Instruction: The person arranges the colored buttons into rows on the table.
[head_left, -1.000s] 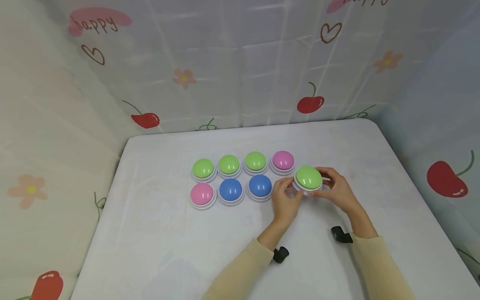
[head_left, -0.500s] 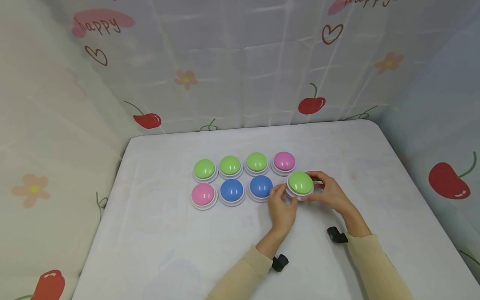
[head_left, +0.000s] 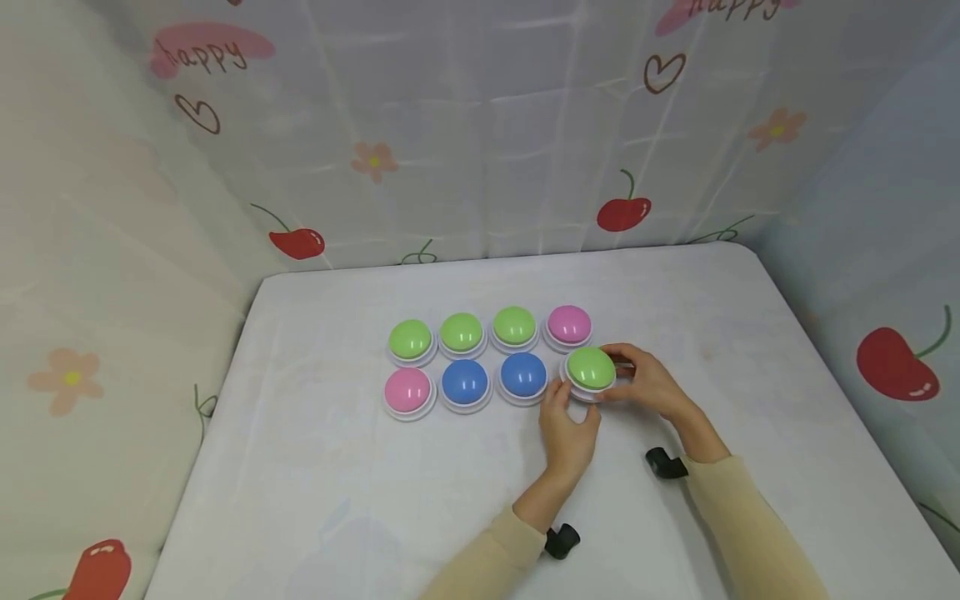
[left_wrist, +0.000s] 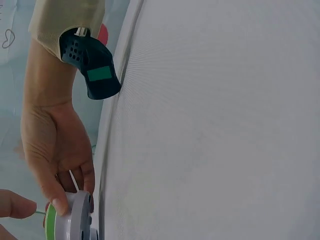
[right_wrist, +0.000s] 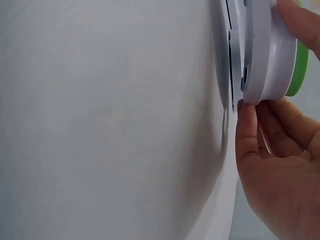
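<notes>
A green dome push button (head_left: 591, 368) with a white round base is at the right end of the front row. My right hand (head_left: 648, 387) holds the base from the right, thumb in front and fingers behind. My left hand (head_left: 567, 437) is at its near left, index fingertip by the rim and thumb apart. In the left wrist view, a gap separates the left fingertip (left_wrist: 20, 205) from the button. Immediately left stands a blue push button (head_left: 523, 375), with a pink push button (head_left: 569, 325) behind. Whether the held base rests fully on the table cannot be told.
Another blue button (head_left: 464, 382) and a pink button (head_left: 407, 390) continue the front row leftward. Green buttons (head_left: 462, 332) fill the rest of the back row. A white-covered table (head_left: 322, 483) bears everything, with patterned curtains (head_left: 480, 167) around it.
The green button has moved left and slightly nearer, beside the blue one, with the right hand holding it. The left thumb has come away from its base.
</notes>
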